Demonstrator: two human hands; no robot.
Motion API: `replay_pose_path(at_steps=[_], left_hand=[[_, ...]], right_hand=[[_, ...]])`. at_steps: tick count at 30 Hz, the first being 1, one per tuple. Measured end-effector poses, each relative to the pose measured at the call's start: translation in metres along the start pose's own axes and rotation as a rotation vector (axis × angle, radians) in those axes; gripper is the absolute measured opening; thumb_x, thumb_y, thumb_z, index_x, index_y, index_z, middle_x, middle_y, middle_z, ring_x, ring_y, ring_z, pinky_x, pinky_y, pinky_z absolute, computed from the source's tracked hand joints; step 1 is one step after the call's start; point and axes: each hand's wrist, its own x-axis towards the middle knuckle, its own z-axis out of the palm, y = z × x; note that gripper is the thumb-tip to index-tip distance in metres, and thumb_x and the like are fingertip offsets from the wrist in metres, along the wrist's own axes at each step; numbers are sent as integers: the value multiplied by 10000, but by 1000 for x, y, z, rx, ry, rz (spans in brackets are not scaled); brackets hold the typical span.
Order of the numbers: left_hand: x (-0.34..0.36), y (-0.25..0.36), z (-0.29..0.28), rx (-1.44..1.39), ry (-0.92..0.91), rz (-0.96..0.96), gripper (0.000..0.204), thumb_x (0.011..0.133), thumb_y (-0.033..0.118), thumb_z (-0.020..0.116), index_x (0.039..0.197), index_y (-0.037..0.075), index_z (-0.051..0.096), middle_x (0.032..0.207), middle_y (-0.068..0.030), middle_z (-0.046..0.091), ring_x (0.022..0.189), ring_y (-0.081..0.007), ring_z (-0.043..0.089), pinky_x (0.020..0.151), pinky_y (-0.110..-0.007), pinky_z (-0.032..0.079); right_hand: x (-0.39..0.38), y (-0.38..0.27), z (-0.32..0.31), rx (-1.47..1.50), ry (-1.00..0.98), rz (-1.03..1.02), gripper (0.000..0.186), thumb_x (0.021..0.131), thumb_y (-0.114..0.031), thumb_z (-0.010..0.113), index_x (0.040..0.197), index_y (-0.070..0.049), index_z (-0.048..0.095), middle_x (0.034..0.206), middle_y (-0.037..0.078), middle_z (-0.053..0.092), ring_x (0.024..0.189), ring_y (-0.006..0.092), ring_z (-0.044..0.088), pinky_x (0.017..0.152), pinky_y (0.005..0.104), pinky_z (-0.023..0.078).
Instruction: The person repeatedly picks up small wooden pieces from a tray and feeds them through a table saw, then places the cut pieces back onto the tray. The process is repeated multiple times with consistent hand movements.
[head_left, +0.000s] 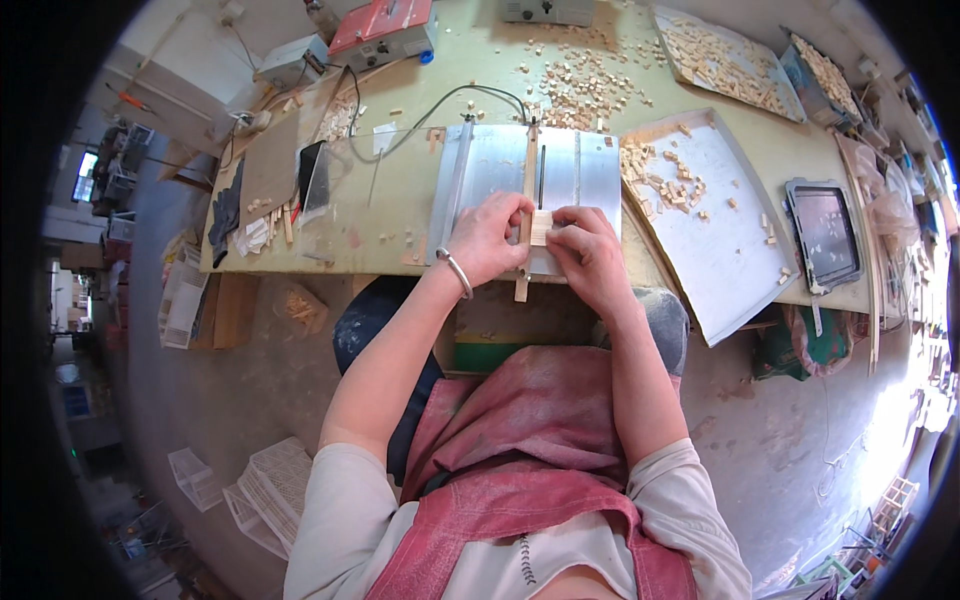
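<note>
A small pale wooden block (541, 228) with fine lines across it lies on a silver metal table plate (485, 160). My left hand (487, 238), with a bracelet at the wrist, has its fingers curled and pinched at the block's left side, over a long wooden strip (532, 165). My right hand (592, 256) pinches the block from the right with thumb and fingers. The strip runs front to back along the plate and sticks out past its near edge. Just right of the strip, a dark narrow slot (543, 175) shows beyond the block. My fingertips are partly hidden.
Many small wood pieces (580, 80) lie behind the plate. To the right are a white tray (735, 240) with blocks and a black-framed tray (825, 235). A black cable (400, 135) crosses at left, near a clear sheet (345, 215) and dark gloves (225, 215).
</note>
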Motion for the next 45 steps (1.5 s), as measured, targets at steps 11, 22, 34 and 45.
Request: replay_pose_path(at_steps=[11,22,34,45], left_hand=[[22,-10,1,-27,45,6,380,724,198,809,1073,104,694,920,-74,660,805,-270,670,744,-398,569],[47,-23,1,-8,54,42,423,746,194,820,1133,86,690,919,-38,625,762,-177,604,738,-325,565],[70,-21,-4,70,36,-6,440,730,222,828,1127,101,682,944,-50,638,806,-195,633,764,-351,570],[9,3,-21,201,-208,107,393,772,303,838,1087,132,677,998,-69,643,938,-251,648,872,-417,532]], right_hand=[[21,14,0,-21,-56,14,110,862,4,792,968,-5,767,1191,134,717,1129,342,659,964,418,550],[40,24,0,-45,-68,51,67,881,-30,781,943,-17,760,1207,117,714,1140,343,652,968,427,542],[66,32,-3,-78,-85,18,53,887,-59,769,915,-18,751,1175,114,718,1129,349,653,963,440,540],[38,10,-13,-230,-185,-16,59,885,-55,779,932,-32,754,1225,125,718,1189,351,646,1012,443,538]])
